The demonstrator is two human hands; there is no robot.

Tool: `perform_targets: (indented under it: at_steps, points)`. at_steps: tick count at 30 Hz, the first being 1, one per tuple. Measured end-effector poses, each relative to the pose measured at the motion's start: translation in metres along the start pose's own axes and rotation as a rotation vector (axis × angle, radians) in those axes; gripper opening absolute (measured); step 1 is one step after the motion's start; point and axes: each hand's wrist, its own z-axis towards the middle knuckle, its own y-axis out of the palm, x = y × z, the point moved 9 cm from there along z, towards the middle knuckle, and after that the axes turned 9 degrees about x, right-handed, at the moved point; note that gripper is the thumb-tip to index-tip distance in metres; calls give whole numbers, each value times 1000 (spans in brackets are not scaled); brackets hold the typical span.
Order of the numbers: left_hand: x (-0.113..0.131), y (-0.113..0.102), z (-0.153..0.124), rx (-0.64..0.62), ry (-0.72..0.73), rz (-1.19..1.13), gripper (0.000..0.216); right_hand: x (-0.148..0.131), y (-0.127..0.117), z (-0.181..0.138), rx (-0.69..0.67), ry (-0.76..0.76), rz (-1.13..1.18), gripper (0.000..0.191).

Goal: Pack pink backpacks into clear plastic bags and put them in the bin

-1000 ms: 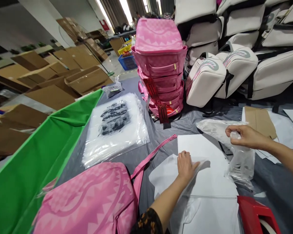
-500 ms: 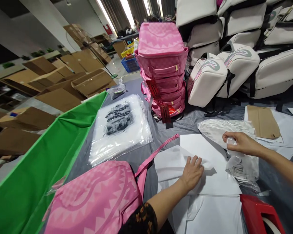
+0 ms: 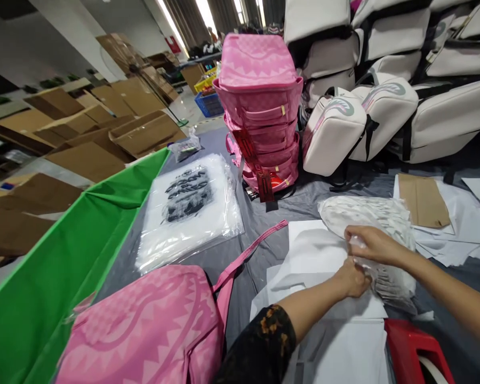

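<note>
A clear plastic bag [image 3: 396, 224] full of small white packets lies on the right of the table. My right hand [image 3: 370, 244] is closed around crumpled clear plastic at the bag's near left edge. Just below it, my left hand [image 3: 354, 278] has its fingers curled in on the same plastic; its fingertips are partly hidden. Under my left forearm are stacked sheets of white paper [image 3: 320, 250]. To the left, a pink backpack [image 3: 152, 325] lies front up, with one strap stretched toward the paper.
Pink backpacks [image 3: 260, 106] are stacked at the table's back, beside piled white backpacks [image 3: 336, 133]. Printed clear plastic bags [image 3: 192, 213] lie left of centre. A red tape dispenser [image 3: 416, 352] sits front right. Green fabric [image 3: 76, 250] lines the left edge; cardboard boxes [image 3: 100, 160] stand beyond.
My left hand has left the white paper and moved right to the plastic bag, its fingers now curled. My right hand has shifted slightly left, still gripping crumpled plastic.
</note>
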Motion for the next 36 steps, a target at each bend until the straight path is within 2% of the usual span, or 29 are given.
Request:
perform_targets:
  at_steps: [2, 4, 5, 7, 9, 12, 15, 17, 19, 21, 22, 24, 26, 27, 29, 31, 33, 36]
  points:
    - [4, 4, -42, -54, -42, -45, 29, -15, 20, -10, -124, -63, 146, 41]
    - [6, -2, -94, -90, -81, -164, 38, -17, 29, -21, -151, -68, 252, 52]
    - [9, -9, -121, -103, -61, -241, 39, -10, 27, -25, -79, -40, 241, 53]
    - [6, -30, -173, -105, -92, -385, 37, 10, 18, -34, 178, 24, 74, 52]
    - [-14, -57, -219, -21, -261, -465, 36, 23, 26, -44, 371, 38, -188, 51]
    - [-52, -98, -288, 158, -578, -468, 36, 32, 79, -46, 436, 4, -454, 54]
    - [-71, -126, -364, 283, -786, -410, 36, 46, 135, -36, 455, 9, -470, 60]
    - [-77, -139, -422, 361, -889, -342, 38, 57, 152, -28, 479, 30, -444, 58]
    - [-83, -147, -488, 453, -996, -253, 41, 65, 151, -22, 477, 46, -434, 53]
    - [-86, -149, -554, 541, -1098, -149, 45, 63, 139, -21, 454, 35, -421, 48]
    - [-87, -146, -582, 573, -1133, -98, 46, 57, 128, -24, 470, 31, -412, 48]
    - [-85, -134, -624, 591, -1165, -25, 48, 34, 102, -40, 585, 18, -397, 49]
    - [-81, -112, -641, 543, -1159, 5, 49, -3, 86, -68, 734, -22, -367, 43]
    - [-79, -99, -642, 505, -1146, 13, 49, -24, 86, -85, 775, -54, -325, 37]
    - [-73, -75, -636, 429, -1118, 54, 52, -63, 101, -116, 750, -121, -192, 29]
    - [-68, -58, -626, 379, -1093, 137, 56, -92, 127, -145, 682, -136, -63, 22]
    - [-67, -48, -618, 357, -1060, 226, 59, -108, 149, -172, 678, -82, -15, 17]
    - [-70, -40, -606, 329, -956, 245, 63, -131, 172, -206, 762, -17, -22, 15]
